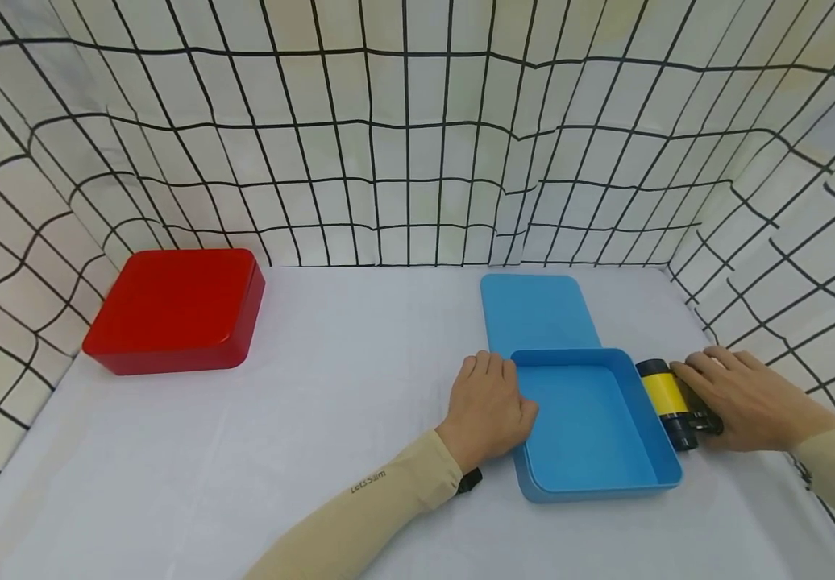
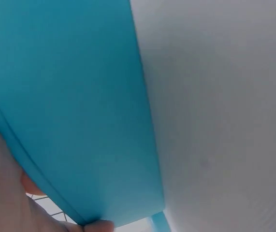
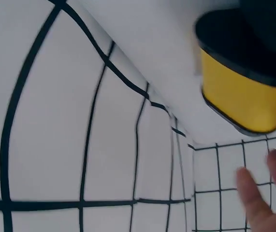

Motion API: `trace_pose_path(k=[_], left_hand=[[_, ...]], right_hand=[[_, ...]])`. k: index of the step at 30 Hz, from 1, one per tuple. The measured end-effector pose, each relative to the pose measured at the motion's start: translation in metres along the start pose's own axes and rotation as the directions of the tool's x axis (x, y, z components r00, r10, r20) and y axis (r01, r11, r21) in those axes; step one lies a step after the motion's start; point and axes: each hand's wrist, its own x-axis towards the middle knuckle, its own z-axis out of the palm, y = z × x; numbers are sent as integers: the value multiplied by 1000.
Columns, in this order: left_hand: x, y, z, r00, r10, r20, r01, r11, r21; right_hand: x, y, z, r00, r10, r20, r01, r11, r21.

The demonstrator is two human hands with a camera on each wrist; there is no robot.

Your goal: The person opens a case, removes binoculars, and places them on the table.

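Observation:
My left hand grips the left wall of an open blue box, fingers over the rim. In the left wrist view the box's blue side wall fills much of the picture, with fingertips at its lower edge. At the box's right side lies a pair of yellow and black binoculars. My right hand reaches over them and hides part of them. In the right wrist view the yellow barrel shows close up, and two fingers stretch out straight, apart from it.
Behind the box lies a flat blue lid. A closed red box stands at the back left of the white table. White walls with a black wire grid enclose the back and both sides, the right one near my right hand.

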Motion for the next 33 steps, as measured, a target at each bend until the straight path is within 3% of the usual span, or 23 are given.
trace_pose_path(k=[3, 5, 9, 12, 16, 20, 25, 29, 33], left_hand=[[-1, -1, -2, 1000, 1, 23, -1, 1000, -3], [-1, -2, -3, 998, -2, 71, 3, 1000, -5], [1, -7, -6, 979, -9, 203, 16, 999, -33], [2, -13, -7, 969, -3, 247, 25, 996, -86], [2, -25, -6, 982, 17, 189, 10, 990, -138], [-3, -41, -5, 994, 38, 102, -25, 992, -125], [-10, -63, -6, 998, 60, 30, -57, 993, -106], [-13, -87, -7, 997, 74, 0, -73, 987, -146], [-19, -116, -9, 998, 56, 6, -53, 972, -228]], right_hand=[[-1, -3, -6, 999, 42, 24, -42, 999, 15], [-1, -5, -11, 997, 68, 33, -69, 997, 25], [-1, -9, -22, 992, 113, 49, -116, 992, 56], [-1, -11, -29, 989, 137, 59, -141, 987, 74], [-1, -13, -38, 986, 154, 58, -160, 981, 112], [2, -15, -44, 986, 163, 38, -167, 973, 162], [9, -19, -53, 977, 184, -106, -155, 959, 238], [21, -25, -62, 955, 177, -236, -99, 945, 311], [34, -39, -69, 938, 210, -276, -75, 900, 429]])
